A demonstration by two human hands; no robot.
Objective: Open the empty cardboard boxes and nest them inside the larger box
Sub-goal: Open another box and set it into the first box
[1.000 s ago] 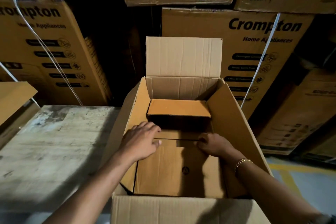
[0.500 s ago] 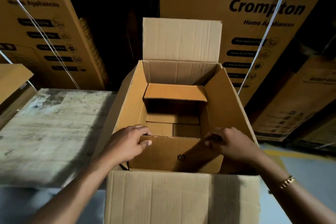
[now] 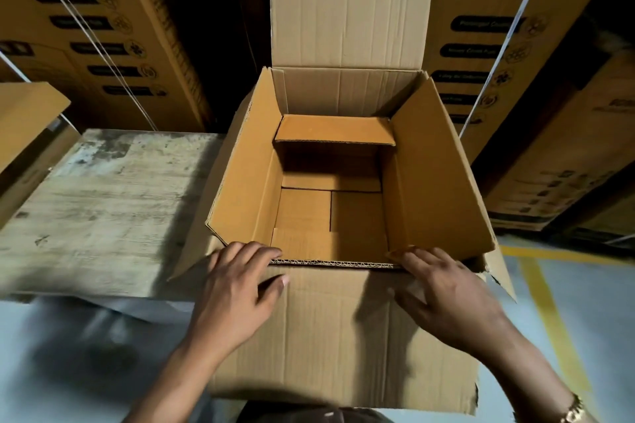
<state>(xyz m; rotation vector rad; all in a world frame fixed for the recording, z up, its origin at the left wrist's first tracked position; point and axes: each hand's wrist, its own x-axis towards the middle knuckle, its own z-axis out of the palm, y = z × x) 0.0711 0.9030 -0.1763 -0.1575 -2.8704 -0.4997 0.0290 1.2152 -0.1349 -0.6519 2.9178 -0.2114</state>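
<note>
Hidden or cut off: the larger box (image 3: 347, 336) shows only its near flap, folded down toward me, its far flap standing upright, and two side flaps splayed out left and right; its outer walls and base are out of sight. My right wrist carries a bracelet (image 3: 573, 409), partly cropped by the lower edge. Stacked printed cartons (image 3: 508, 45) behind are cut off at the top, their smaller print too dim to read.

Orientation: the smaller box (image 3: 330, 213) sits nested inside the larger one, mouth up, its far flap tipped inward over the opening. Bottom panels visible, seams crossing. Its long axis appears to run near to far, as does the larger box's.

Hands: my left hand (image 3: 237, 288) lies flat, fingers spread, on the near flap at the left corner of the inner box's near edge, fingertips touching that corrugated edge. My right hand (image 3: 443, 288) is likewise flat and open at the right corner. Neither hand grips anything.

Edges and room: a worn wooden table (image 3: 103, 209) lies just left of the larger box, its surface bare beside the left flap. To the right, floor with a yellow line (image 3: 546, 312). Another carton (image 3: 24, 127) intrudes at the far left edge.
</note>
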